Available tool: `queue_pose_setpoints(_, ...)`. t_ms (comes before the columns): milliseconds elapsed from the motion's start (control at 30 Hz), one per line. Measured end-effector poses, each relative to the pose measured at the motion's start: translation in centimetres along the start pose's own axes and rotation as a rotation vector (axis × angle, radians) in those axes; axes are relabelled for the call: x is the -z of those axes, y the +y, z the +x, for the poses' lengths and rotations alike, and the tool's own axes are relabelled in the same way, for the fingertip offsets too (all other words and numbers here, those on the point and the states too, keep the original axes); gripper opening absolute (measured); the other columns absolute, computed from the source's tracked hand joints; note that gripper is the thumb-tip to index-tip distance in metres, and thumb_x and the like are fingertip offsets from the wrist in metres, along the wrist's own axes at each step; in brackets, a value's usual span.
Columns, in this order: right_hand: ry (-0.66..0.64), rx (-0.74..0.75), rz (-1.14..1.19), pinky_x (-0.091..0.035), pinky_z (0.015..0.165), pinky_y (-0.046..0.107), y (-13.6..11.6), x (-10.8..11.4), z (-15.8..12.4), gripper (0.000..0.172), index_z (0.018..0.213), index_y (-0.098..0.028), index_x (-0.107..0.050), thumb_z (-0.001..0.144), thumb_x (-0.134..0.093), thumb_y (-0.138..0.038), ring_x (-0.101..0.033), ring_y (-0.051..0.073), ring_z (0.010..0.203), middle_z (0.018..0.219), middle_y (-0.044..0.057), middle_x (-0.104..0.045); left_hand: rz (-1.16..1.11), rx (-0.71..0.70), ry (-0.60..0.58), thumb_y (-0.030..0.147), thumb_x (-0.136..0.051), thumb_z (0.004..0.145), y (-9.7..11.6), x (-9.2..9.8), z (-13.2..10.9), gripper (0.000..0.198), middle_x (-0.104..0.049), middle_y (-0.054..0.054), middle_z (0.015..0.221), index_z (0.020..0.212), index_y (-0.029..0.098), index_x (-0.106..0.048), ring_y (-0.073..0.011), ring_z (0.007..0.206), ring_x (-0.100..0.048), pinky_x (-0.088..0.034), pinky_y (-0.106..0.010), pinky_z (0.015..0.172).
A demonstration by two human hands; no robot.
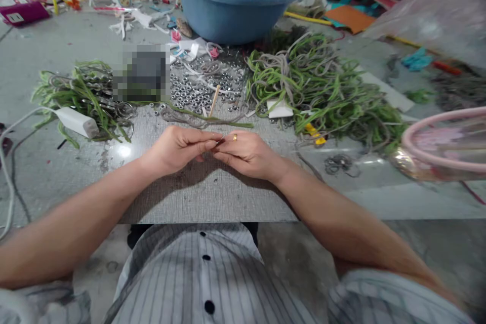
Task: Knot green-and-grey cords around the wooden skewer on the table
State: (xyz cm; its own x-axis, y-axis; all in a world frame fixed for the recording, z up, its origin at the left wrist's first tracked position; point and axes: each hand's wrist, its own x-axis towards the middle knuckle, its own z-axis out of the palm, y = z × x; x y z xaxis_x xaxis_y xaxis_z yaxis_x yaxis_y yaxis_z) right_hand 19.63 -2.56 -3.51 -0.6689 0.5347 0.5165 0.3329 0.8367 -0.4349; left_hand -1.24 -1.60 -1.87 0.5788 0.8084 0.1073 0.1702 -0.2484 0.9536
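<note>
The thin sliver [219, 140] between the left hand [177, 149] and right hand [248, 154] is too small to identify. Pixelation obscures a dark shape [148, 68]; picture edges cut off the blue basin [231, 17] and pink loop [412, 136].

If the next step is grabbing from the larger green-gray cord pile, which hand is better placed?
Probably the right hand: the larger green-gray cord pile lies ahead and to its right, farther from the left hand. Their fingers meet, so neither looks free.

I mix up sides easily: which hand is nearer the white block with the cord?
Left. The left hand is to the right of the white block, with a gap between; the right hand is farther right, beyond the left hand.
</note>
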Motion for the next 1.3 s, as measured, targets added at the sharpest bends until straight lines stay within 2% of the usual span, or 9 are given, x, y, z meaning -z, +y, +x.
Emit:
queue_pose_setpoints(100,-0.024,0.041,-0.072,-0.043,0.062,0.027,-0.1,0.0,0.1,0.031,0.079,-0.017,-0.066,0.099,-0.044,-0.026,-0.058,0.012,0.06,0.064,0.001,-0.064,0.258,-0.18,0.02,0.037,-0.057,0.09,-0.9,-0.2,-0.1,0.03,-0.077,-0.005,0.086,0.103,0.018,-0.076,-0.0142,0.072,-0.07,-0.054,-0.022,0.066)
queue_pose_setpoints(233,0.004,-0.029,-0.024,-0.046,0.065,0.024,-0.5,0.2,0.2,0.03,0.084,-0.015,-0.067,0.099,-0.043,-0.026,-0.062,0.013,0.068,0.074,0.004,-0.069,0.461,-0.318,0.042,0.035,-0.049,0.094,-1.6,0.0,0.0,0.031,-0.077,-0.005,0.094,0.106,0.02,-0.074,-0.0164,0.086,-0.072,-0.053,-0.023,0.071)
queue_pose_setpoints(500,0.086,-0.085,0.082,-0.043,0.06,0.022,-0.7,0.2,0.3,0.03,0.076,-0.018,-0.062,0.098,-0.044,-0.026,-0.058,0.01,0.062,0.066,0.0,-0.063,0.628,-0.337,-0.077,0.032,-0.043,0.096,-0.6,0.3,0.0,0.032,-0.075,-0.005,0.086,0.096,0.019,-0.072,-0.0131,0.075,-0.068,-0.047,-0.021,0.064)
queue_pose_setpoints(600,0.112,-0.074,0.07,-0.041,0.058,0.022,-0.6,0.1,0.3,0.031,0.071,-0.019,-0.056,0.098,-0.044,-0.025,-0.055,0.01,0.06,0.062,-0.001,-0.06,0.669,-0.34,-0.126,0.03,-0.042,0.097,-0.4,0.3,-0.1,0.033,-0.07,-0.005,0.074,0.084,0.016,-0.07,-0.0109,0.062,-0.061,-0.043,-0.02,0.058)
queue_pose_setpoints(733,0.123,-0.031,0.049,-0.041,0.056,0.023,-0.6,-0.1,0.3,0.031,0.069,-0.02,-0.053,0.098,-0.044,-0.023,-0.054,0.009,0.059,0.06,-0.002,-0.059,0.669,-0.357,-0.175,0.03,-0.041,0.097,-0.4,0.2,-0.1,0.037,-0.061,-0.002,0.064,0.072,0.015,-0.064,-0.0098,0.057,-0.055,-0.039,-0.02,0.055)
queue_pose_setpoints(1033,0.124,-0.015,0.112,-0.043,0.057,0.022,-0.8,-0.2,0.5,0.033,0.067,-0.02,-0.05,0.099,-0.044,-0.024,-0.055,0.009,0.059,0.063,-0.002,-0.062,0.59,-0.271,-0.266,0.023,-0.044,0.093,0.3,0.2,-0.2,0.029,-0.058,0.001,0.06,0.073,0.014,-0.063,-0.0071,0.05,-0.047,-0.032,-0.019,0.051)
queue_pose_setpoints(1300,0.172,-0.074,0.18,-0.043,0.058,0.023,-1.5,0.2,0.5,0.033,0.066,-0.02,-0.051,0.098,-0.045,-0.023,-0.055,0.009,0.059,0.061,-0.002,-0.059,0.343,-0.17,-0.333,0.019,-0.047,0.087,1.2,0.6,0.1,0.02,-0.064,0.001,0.064,0.075,0.015,-0.061,-0.0073,0.058,-0.057,-0.041,-0.016,0.06)
